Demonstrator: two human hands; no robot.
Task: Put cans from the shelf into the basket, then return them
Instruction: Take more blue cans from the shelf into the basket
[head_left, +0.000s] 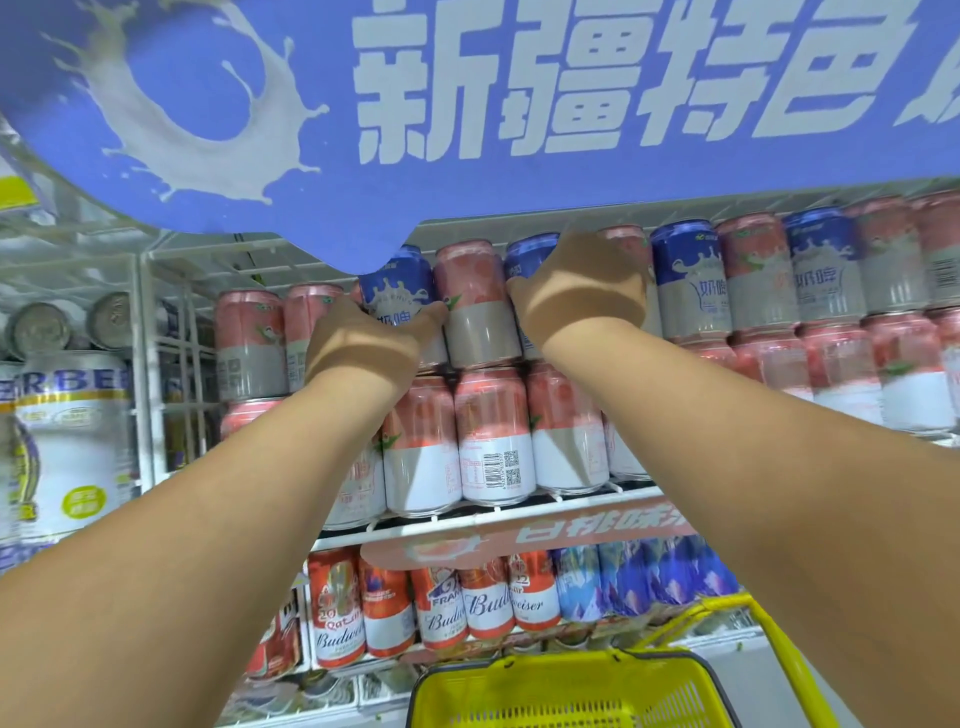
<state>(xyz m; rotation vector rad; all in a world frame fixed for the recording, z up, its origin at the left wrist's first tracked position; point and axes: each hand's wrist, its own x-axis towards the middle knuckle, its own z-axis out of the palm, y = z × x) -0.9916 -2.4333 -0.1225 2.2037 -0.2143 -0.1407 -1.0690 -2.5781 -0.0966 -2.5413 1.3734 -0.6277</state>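
Observation:
Both arms reach up to the top row of stacked cans on the white wire shelf (467, 519). My left hand (363, 343) wraps around a blue-and-white can (395, 291) that stands under the hanging sign. My right hand (582, 291) is closed around a second blue can (527, 254), mostly hidden behind the fingers. A pink-and-grey can (475, 301) stands between the two hands. The yellow plastic basket (571, 686) sits low at the front, below my right forearm.
A big blue hanging sign (467, 104) with white lettering overhangs the top cans. Pink cans (493, 436) fill the row beneath, and red Budweiser cans (483, 597) the shelf below. Large white tins (67, 441) stand at the left. More blue and pink cans (758, 270) line the right.

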